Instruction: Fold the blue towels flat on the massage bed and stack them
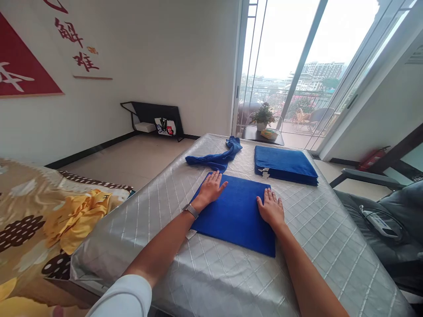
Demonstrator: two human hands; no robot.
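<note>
A blue towel (pixel 239 213) lies flat and squared on the silvery quilted mattress (pixel 317 237), with a white tag showing at its near left corner. My left hand (pixel 210 189) rests flat on its far left part, fingers stretched out. On the right edge of the same cloth lies my right hand (pixel 271 208), also open, palm down. Beyond it to the right sits a neat stack of folded blue towels (pixel 284 162) with white tags at its left corner. A crumpled blue towel (pixel 220 157) is spread loosely past my left hand.
Left of the mattress is a bed with a patterned blanket (pixel 20 193) and a yellow cloth (pixel 79 215). To the right stands a dark armchair (pixel 396 211) holding a white power strip (pixel 380 222). A small table (pixel 249 135) with a potted plant (pixel 263 115) stands by the glass door.
</note>
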